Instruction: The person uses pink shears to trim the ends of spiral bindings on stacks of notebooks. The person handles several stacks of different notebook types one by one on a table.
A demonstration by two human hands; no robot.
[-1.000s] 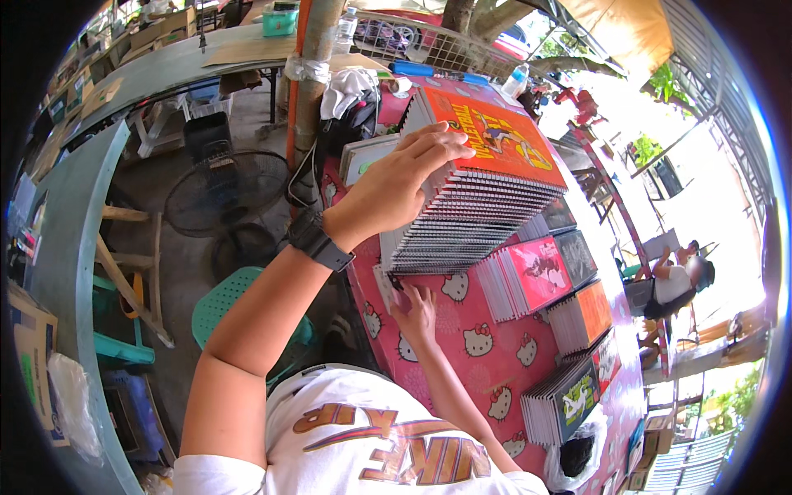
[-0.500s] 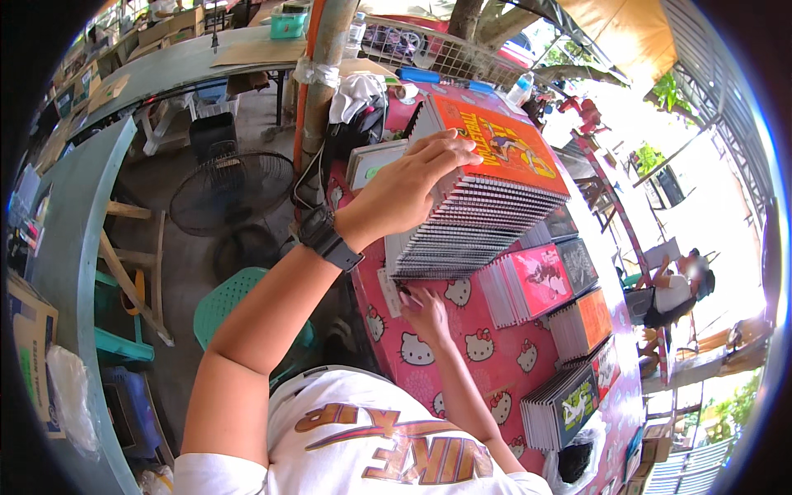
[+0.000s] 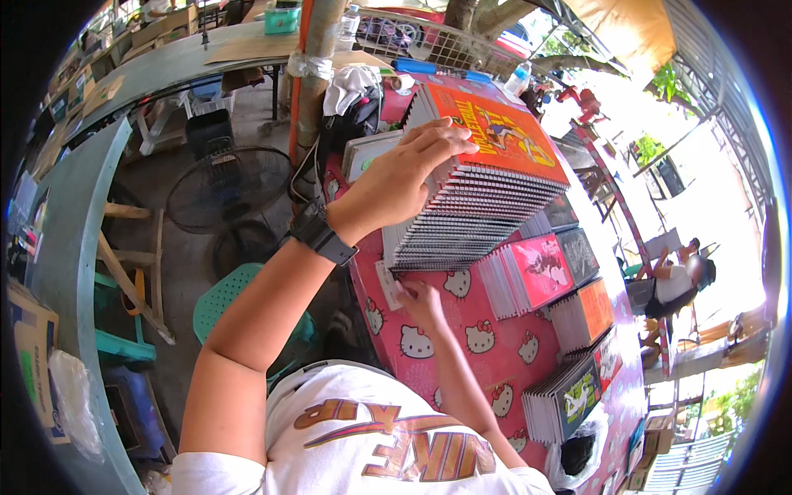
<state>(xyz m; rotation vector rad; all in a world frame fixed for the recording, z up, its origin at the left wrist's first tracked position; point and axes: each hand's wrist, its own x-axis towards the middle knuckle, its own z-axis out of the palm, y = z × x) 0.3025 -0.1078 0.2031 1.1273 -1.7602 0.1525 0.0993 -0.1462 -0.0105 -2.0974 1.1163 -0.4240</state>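
Observation:
A tall stack of spiral-bound notebooks point(image 3: 478, 210) stands on the table, its top cover orange with yellow lettering and a drawn figure. My left hand point(image 3: 404, 169) lies over the stack's near left top edge, fingers stretched onto the orange cover, with a dark watch on the wrist. Low beside the stack's bottom corner, my right hand point(image 3: 421, 304) has its fingers bent together at a flat white strip point(image 3: 387, 285) on the table. What sits between those fingertips, if anything, is too small to make out.
Shorter notebook piles with pink point(image 3: 540, 268), orange point(image 3: 596, 305) and dark green-printed covers point(image 3: 580, 404) stand along the table's right side. The tablecloth point(image 3: 437, 371) is pink with cartoon cats. Left of the table are a fan point(image 3: 227, 190), a green stool point(image 3: 227, 305) and a pole point(image 3: 309, 107).
My right hand has drawn its fingers in more closely at the white strip. My left hand stays on the stack, and the whole view has shifted slightly.

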